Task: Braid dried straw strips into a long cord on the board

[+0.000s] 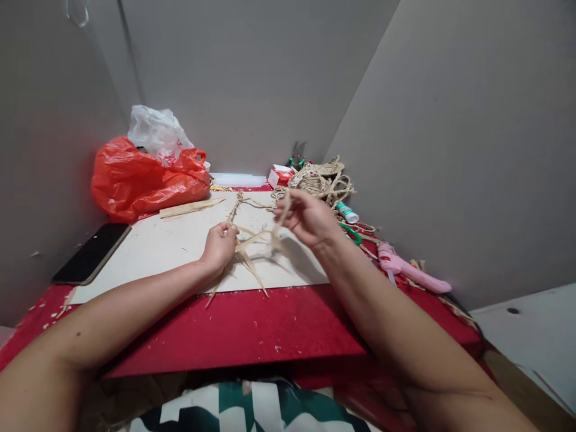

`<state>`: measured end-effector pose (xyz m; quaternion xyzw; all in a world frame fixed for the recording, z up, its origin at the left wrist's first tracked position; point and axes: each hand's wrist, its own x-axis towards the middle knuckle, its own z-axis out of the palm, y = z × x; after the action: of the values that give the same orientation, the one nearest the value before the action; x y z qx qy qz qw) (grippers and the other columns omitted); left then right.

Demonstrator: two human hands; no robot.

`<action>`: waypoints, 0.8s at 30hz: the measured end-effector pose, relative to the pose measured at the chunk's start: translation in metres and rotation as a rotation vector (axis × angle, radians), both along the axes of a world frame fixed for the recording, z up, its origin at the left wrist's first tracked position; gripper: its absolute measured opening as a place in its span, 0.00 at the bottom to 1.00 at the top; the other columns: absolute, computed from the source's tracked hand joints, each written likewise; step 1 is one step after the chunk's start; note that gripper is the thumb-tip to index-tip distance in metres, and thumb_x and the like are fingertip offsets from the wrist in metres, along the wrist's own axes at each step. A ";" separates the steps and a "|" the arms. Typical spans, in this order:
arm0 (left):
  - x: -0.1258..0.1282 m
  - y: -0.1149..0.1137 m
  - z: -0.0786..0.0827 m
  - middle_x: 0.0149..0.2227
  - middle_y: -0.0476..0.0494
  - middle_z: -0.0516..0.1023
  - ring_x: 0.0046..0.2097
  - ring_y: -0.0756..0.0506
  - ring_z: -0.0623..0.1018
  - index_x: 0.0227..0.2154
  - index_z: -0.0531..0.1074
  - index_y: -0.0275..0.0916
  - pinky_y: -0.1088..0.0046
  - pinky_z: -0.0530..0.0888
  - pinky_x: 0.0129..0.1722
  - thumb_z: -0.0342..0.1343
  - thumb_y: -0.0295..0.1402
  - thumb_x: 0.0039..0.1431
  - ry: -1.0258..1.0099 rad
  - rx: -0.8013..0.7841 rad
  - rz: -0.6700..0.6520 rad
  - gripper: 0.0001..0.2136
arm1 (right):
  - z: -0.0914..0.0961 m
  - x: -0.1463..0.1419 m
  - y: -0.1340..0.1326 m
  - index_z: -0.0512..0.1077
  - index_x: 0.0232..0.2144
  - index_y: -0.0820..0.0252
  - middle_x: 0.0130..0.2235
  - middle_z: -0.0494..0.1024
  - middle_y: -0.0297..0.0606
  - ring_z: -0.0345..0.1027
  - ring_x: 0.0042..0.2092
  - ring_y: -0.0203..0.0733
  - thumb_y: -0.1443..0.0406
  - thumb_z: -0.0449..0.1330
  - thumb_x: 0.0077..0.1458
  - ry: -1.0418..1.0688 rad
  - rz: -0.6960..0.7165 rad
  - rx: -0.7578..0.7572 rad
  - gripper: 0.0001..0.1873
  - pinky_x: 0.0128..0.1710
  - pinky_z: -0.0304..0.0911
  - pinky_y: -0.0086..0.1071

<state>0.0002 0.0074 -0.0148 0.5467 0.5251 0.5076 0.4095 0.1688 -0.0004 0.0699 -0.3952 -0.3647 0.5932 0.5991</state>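
My left hand [219, 247] is closed in a pinch on a thin twine-wrapped stem [233, 211] over the white board [148, 252]. Pale dried-leaf strips [253, 271] fan out below those fingers, their pointed ends toward the board's front edge. To the right, my right hand [308, 219] is raised with its fingers curled around a pale strand [282, 217], which runs down toward the strips and is partly blurred. From a knot at the stem's far end, a rope cord [256, 204] leads right, toward a heap of rope [317, 180].
An orange plastic bag [144, 180] and a phone [92, 253] lie on the left. At the right are a glue stick [347, 213], green-handled scissors [351, 234] and a pink glue gun [411, 270]. Pliers [297, 155] and a small red-white box [279, 176] sit at the back. Grey walls enclose the red table [252, 330].
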 end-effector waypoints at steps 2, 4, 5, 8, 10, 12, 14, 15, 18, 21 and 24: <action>-0.001 0.002 -0.002 0.16 0.54 0.62 0.18 0.54 0.59 0.23 0.64 0.37 0.78 0.57 0.20 0.48 0.38 0.54 0.012 0.006 0.003 0.10 | 0.024 0.028 0.002 0.54 0.19 0.58 0.15 0.54 0.25 0.43 0.16 0.27 0.69 0.47 0.54 0.056 -0.087 0.066 0.13 0.15 0.46 0.20; -0.001 0.003 -0.003 0.15 0.55 0.61 0.18 0.54 0.58 0.23 0.65 0.38 0.78 0.56 0.20 0.49 0.38 0.53 0.011 0.001 0.000 0.10 | 0.045 0.061 0.003 0.49 0.18 0.58 0.15 0.47 0.23 0.35 0.15 0.27 0.72 0.46 0.53 0.013 -0.297 0.176 0.15 0.13 0.34 0.20; -0.001 0.002 -0.003 0.15 0.56 0.60 0.18 0.54 0.58 0.23 0.65 0.38 0.78 0.56 0.19 0.49 0.38 0.53 0.004 -0.007 -0.005 0.09 | 0.055 0.078 0.003 0.48 0.18 0.57 0.14 0.46 0.23 0.35 0.15 0.28 0.73 0.47 0.52 -0.073 -0.472 0.228 0.15 0.13 0.32 0.22; 0.000 0.000 0.001 0.14 0.57 0.58 0.16 0.55 0.56 0.23 0.64 0.38 0.79 0.53 0.18 0.50 0.37 0.52 -0.038 -0.058 -0.021 0.09 | 0.073 0.109 -0.002 0.56 0.21 0.54 0.16 0.54 0.25 0.43 0.16 0.30 0.71 0.51 0.51 -0.430 -0.952 0.431 0.11 0.14 0.37 0.25; 0.000 -0.003 0.005 0.13 0.58 0.57 0.15 0.55 0.55 0.23 0.64 0.38 0.79 0.52 0.17 0.50 0.36 0.53 -0.075 -0.098 -0.045 0.08 | 0.074 0.103 -0.012 0.62 0.22 0.55 0.19 0.59 0.28 0.47 0.18 0.30 0.69 0.56 0.48 -0.660 -0.921 0.500 0.07 0.17 0.44 0.26; 0.001 -0.007 0.010 0.12 0.58 0.55 0.15 0.56 0.54 0.23 0.63 0.38 0.80 0.51 0.17 0.50 0.36 0.53 -0.122 -0.131 -0.096 0.08 | 0.060 0.074 -0.025 0.67 0.22 0.59 0.23 0.65 0.32 0.51 0.21 0.29 0.67 0.58 0.45 -0.825 -0.657 0.530 0.03 0.21 0.49 0.27; 0.001 -0.010 0.014 0.12 0.59 0.55 0.14 0.57 0.53 0.22 0.62 0.38 0.80 0.50 0.16 0.51 0.36 0.53 -0.181 -0.162 -0.169 0.09 | 0.034 0.033 -0.037 0.68 0.22 0.60 0.24 0.68 0.34 0.56 0.24 0.32 0.66 0.59 0.46 -1.003 -0.203 0.431 0.05 0.26 0.53 0.29; 0.001 -0.012 0.016 0.12 0.59 0.55 0.14 0.57 0.52 0.22 0.61 0.38 0.80 0.49 0.16 0.52 0.36 0.53 -0.214 -0.179 -0.206 0.10 | 0.018 0.013 -0.041 0.67 0.20 0.61 0.22 0.67 0.33 0.56 0.24 0.32 0.66 0.60 0.45 -1.149 0.069 0.384 0.07 0.26 0.53 0.29; 0.001 -0.014 0.019 0.12 0.59 0.55 0.13 0.57 0.52 0.22 0.60 0.38 0.81 0.48 0.14 0.53 0.35 0.52 -0.302 -0.241 -0.284 0.10 | -0.024 -0.025 -0.044 0.65 0.19 0.60 0.20 0.65 0.32 0.53 0.23 0.33 0.64 0.59 0.46 -1.415 0.395 0.343 0.09 0.25 0.48 0.29; 0.000 -0.013 0.019 0.12 0.59 0.56 0.13 0.57 0.52 0.23 0.62 0.38 0.81 0.47 0.14 0.53 0.34 0.50 -0.354 -0.303 -0.305 0.07 | -0.031 -0.023 -0.041 0.63 0.19 0.60 0.20 0.61 0.30 0.52 0.23 0.32 0.67 0.54 0.49 -1.416 0.454 0.386 0.09 0.25 0.47 0.28; -0.001 -0.010 0.017 0.12 0.58 0.56 0.13 0.57 0.51 0.21 0.61 0.38 0.80 0.45 0.14 0.53 0.32 0.48 -0.381 -0.323 -0.368 0.07 | 0.003 -0.017 -0.037 0.61 0.19 0.61 0.19 0.56 0.28 0.49 0.22 0.31 0.64 0.54 0.50 -1.289 0.513 0.372 0.11 0.23 0.45 0.27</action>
<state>-0.0005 -0.0023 0.0020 0.4552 0.4050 0.4283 0.6674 0.1515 -0.0369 0.0732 -0.4600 -0.8224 0.2919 0.1638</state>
